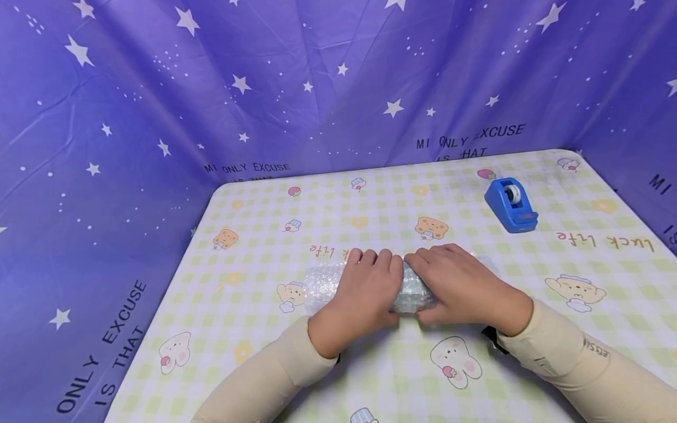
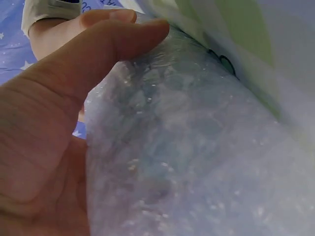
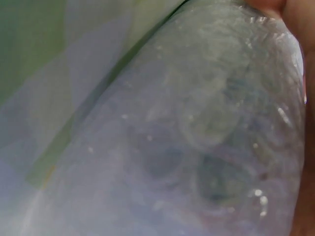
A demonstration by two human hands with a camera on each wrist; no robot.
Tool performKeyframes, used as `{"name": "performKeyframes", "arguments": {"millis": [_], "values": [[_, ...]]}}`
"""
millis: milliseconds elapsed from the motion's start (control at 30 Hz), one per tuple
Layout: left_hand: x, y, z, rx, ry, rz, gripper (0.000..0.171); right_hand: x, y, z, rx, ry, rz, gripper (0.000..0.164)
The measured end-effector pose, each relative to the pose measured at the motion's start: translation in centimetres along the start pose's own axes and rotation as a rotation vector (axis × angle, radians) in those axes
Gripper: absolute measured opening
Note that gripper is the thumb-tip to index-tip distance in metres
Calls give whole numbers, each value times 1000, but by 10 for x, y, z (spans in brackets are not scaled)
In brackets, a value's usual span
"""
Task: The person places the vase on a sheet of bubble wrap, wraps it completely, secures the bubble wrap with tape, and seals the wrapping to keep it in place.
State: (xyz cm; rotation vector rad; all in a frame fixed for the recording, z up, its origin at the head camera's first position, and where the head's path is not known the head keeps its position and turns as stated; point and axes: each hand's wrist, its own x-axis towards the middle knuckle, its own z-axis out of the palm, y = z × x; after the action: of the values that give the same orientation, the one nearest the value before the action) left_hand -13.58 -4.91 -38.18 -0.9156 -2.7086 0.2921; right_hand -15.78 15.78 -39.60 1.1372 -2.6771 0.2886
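Observation:
A roll of clear bubble wrap (image 1: pixel 320 286) lies crosswise on the table in front of me. My left hand (image 1: pixel 366 289) grips it left of its middle, fingers over the far side and thumb on the near side. Close beside it, my right hand (image 1: pixel 461 286) holds the right part in the same way, so much of that end is covered. In the left wrist view the thumb presses along the bubble wrap (image 2: pixel 172 142). Something greenish shows faintly through the bubble wrap (image 3: pixel 197 128) in the right wrist view; its kind is hidden by the layers.
A blue tape dispenser (image 1: pixel 510 207) with a tape roll stands at the back right of the table. The table (image 1: pixel 264 235) wears a green-and-white checked cloth with cartoon prints. Purple curtains (image 1: pixel 317 76) with white stars hang close behind it and at both sides.

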Motion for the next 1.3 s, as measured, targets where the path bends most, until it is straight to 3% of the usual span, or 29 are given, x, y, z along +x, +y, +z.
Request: {"name": "performKeyframes", "arguments": {"millis": [333, 700, 1100, 1300], "values": [[1, -4, 0, -7, 39, 20, 70, 0, -3, 0, -29, -18, 25, 79], [3, -8, 3, -63, 35, 16, 74, 0, -3, -1, -87, -13, 12, 96], [4, -11, 5, -93, 43, 19, 71, 0, -3, -2, -126, 24, -13, 98], [5, -14, 6, -133, 13, 20, 70, 0, -4, -2, -141, 15, -4, 99]]}}
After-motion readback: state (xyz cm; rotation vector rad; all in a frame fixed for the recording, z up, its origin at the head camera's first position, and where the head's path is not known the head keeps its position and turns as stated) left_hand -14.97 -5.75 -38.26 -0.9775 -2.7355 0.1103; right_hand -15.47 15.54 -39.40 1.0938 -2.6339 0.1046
